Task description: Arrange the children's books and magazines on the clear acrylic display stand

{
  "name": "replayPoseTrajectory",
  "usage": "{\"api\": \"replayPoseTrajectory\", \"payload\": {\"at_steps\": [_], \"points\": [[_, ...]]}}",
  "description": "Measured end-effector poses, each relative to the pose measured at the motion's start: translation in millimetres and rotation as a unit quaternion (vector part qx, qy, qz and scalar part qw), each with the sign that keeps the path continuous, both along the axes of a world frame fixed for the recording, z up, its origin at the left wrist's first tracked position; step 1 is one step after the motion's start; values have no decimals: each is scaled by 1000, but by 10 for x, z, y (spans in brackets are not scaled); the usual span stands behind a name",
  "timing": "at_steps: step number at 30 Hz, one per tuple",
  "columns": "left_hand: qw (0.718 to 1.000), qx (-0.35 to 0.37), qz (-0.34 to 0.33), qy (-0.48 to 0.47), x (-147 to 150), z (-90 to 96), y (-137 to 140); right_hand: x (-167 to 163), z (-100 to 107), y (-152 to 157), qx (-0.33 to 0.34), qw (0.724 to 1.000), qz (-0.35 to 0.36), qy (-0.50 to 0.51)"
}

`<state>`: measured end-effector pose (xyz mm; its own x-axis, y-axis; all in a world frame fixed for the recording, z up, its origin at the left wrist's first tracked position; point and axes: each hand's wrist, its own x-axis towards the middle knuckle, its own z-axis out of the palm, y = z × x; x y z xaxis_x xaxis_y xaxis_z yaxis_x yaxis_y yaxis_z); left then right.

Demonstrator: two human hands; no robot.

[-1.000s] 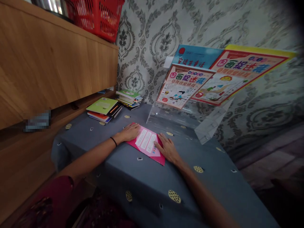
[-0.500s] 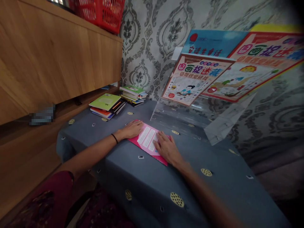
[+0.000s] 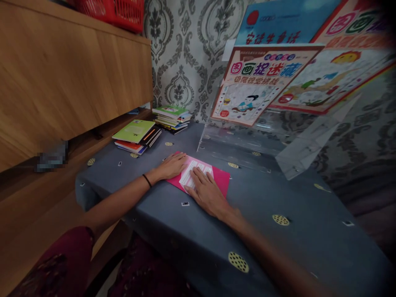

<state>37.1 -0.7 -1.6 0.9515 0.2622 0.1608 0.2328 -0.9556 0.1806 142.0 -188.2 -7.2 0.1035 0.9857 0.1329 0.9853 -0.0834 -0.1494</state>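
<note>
A thin pink book point(image 3: 220, 178) with a white text panel lies flat on the grey tablecloth point(image 3: 173, 218). My left hand point(image 3: 171, 165) rests flat on the book's left edge, fingers spread; a dark band circles that wrist. My right hand point(image 3: 205, 193) lies palm down across the book's near side, covering part of the white panel. Neither hand grips anything.
A clear acrylic display stand point(image 3: 266, 140) behind the book holds picture books point(image 3: 262, 82). Two stacks of books point(image 3: 136, 135) sit at the far left by a wooden cabinet point(image 3: 68, 78). A red basket point(image 3: 114, 12) stands on top of it. Patterned wallpaper runs behind.
My right hand has slid left over the pink book, now covering its near side. The book has turned slightly. The camera moved closer and lower.
</note>
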Motion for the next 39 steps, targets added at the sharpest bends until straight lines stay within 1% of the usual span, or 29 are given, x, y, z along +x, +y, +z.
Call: {"api": "replayPoseTrajectory", "payload": {"at_steps": [6,9,11,13,15,17,19,21,25,29,33,39], "points": [[1000,18,11,2,-9,48,-39,212,-100,-181,32,999,-22,-27],[999,38,28,-6,19,86,-170,236,-139,-195,49,998,-22,-39],[999,36,6,-26,70,102,-323,238,-163,-191,63,997,-21,-46],[997,2,-52,-53,138,112,-495,245,-193,-187,73,996,-15,-52],[991,-53,-103,-71,198,129,-636,260,-231,-188,84,995,-3,-58],[984,-109,-114,-78,228,161,-708,276,-269,-191,100,993,3,-60],[980,-152,-101,-81,219,205,-715,287,-295,-194,115,992,3,-58],[978,-164,-98,-77,180,241,-687,286,-305,-196,124,991,5,-50],[986,-104,-124,-44,58,217,-602,259,-270,-201,117,993,1,-23],[993,-52,-101,-15,-78,97,-482,234,-210,-210,94,995,-7,-14],[995,-34,-92,-14,-172,33,-368,224,-173,-220,85,996,-14,-18],[995,-36,-86,-18,-201,109,-384,223,-176,-221,86,996,-11,-17]]}}
